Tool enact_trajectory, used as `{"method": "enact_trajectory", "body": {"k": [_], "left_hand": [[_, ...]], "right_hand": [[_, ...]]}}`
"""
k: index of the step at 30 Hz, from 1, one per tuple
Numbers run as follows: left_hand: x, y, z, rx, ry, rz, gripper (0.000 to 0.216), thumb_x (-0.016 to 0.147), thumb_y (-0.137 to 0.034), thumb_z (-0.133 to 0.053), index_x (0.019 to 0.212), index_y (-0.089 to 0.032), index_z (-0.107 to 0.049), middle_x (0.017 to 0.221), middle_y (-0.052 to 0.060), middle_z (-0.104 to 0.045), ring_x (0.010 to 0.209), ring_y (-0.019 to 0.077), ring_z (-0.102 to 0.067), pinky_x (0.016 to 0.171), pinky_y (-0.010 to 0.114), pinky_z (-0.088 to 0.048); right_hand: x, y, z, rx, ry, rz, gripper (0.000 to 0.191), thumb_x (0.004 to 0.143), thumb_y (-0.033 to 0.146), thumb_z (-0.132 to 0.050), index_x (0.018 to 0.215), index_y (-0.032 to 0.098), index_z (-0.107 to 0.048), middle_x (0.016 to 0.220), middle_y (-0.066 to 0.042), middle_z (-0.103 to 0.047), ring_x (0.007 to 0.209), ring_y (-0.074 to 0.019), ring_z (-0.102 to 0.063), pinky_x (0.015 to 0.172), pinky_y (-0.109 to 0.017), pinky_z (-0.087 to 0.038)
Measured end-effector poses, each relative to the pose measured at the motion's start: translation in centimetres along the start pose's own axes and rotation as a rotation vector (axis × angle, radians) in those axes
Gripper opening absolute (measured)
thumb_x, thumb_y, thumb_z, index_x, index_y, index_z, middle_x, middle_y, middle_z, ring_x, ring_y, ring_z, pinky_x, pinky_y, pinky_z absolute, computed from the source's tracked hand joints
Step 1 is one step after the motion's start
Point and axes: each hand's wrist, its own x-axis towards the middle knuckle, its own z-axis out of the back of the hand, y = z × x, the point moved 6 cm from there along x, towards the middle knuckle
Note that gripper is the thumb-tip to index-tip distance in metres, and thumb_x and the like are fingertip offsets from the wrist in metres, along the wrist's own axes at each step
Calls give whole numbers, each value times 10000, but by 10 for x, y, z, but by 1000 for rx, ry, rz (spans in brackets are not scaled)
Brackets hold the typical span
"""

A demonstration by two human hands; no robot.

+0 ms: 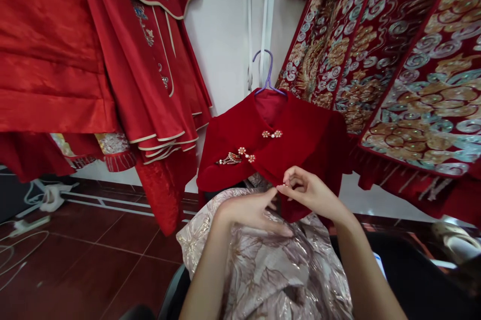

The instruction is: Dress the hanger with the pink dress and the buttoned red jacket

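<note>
our right hand (308, 193) is pinched tight on the bottom front edge of the red velvet cape (304, 132) hanging upright ahead, left hand (252, 209) loosely open just under that edge.

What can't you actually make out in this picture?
Head view only:
1. What the left hand and right hand pinch: too small, covered by fingers.
2. Lower hem of the red jacket: behind both hands.
3. Pink brocade cloth: cut off by the bottom edge.
</note>
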Motion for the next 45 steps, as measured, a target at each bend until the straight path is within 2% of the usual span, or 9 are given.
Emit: {"method": "enact_trajectory", "body": {"k": [4, 8, 12, 16, 20, 25, 27, 34, 45], "left_hand": [[-15, 13, 49, 222, -469, -52, 281, 791, -336, -663, 1030, -193, -622, 1065, 84, -655, 1025, 220, -596, 936, 371, -453], [-44, 47, 89, 567, -878, 262, 317, 736, -266, -705, 1026, -204, -595, 1091, 92, -607, 1095, 284, -523, 974, 476, -381], [-52, 60, 94, 641, -810, 297, 178, 731, -228, -709, 884, -225, -619, 988, 46, -653, 1035, 264, -547, 959, 458, -377], [-57, 35, 95, 567, -918, 93, 71, 785, -273, -679, 829, -237, -636, 873, 0, -689, 906, 196, -601, 1032, 432, -328], [-68, 14, 97, 302, -1023, -110, 101, 822, -311, -632, 873, -227, -658, 923, 22, -694, 881, 164, -627, 876, 315, -460], [-43, 33, 59, 154, -325, 3, 228, 730, -235, -676, 953, -240, -725, 937, 15, -729, 841, 158, -659, 786, 269, -500], [-34, 45, 45, 170, -176, 102, 230, 757, -187, -602, 951, -219, -722, 903, 17, -729, 791, 144, -656, 733, 247, -498], [-22, 78, 60, 128, -609, 302, 296, 748, -117, -558, 1041, -146, -523, 979, 78, -640, 700, 123, -631, 581, 218, -483], [-8, 91, 58, -156, -683, 315, 266, 625, 7, -628, 842, -137, -573, 697, 2, -636, 621, 108, -620, 584, 208, -487]], "right_hand": [[0, -10, -3, -24, 31, -28, 263, 778, 389, -673, 890, 198, -532, 781, -5, -604, 671, -125, -587, 603, -257, -503], [1, -12, -9, -69, 61, -73, 161, 798, 325, -650, 879, 198, -593, 777, -13, -647, 666, -125, -602, 595, -252, -500], [-1, -6, -10, -129, 84, -60, 142, 821, 301, -627, 927, 214, -664, 797, -14, -681, 689, -132, -618, 631, -266, -513], [-3, -7, -5, -141, 88, -77, 203, 841, 344, -608, 988, 236, -695, 859, -31, -707, 701, -154, -649, 687, -321, -557], [-4, -2, 14, -20, -103, -46, 273, 816, 394, -641, 1017, 220, -696, 967, -63, -709, 853, -188, -674, 816, -364, -576], [-4, 2, 36, 163, -398, 14, 364, 745, 437, -714, 992, 171, -694, 1020, -93, -698, 888, -204, -666, 799, -371, -603], [-3, 3, 36, 168, -403, 17, 370, 740, 435, -721, 994, 166, -696, 1036, -96, -694, 893, -204, -662, 778, -357, -609], [-4, 6, 26, 131, -301, -2, 345, 748, 420, -708, 986, 171, -704, 1013, -95, -705, 840, -182, -663, 748, -324, -600], [15, -7, -30, -92, -167, 29, 211, 803, 323, -642, 958, 210, -730, 891, -56, -688, 753, -149, -650, 665, -267, -551]]}}
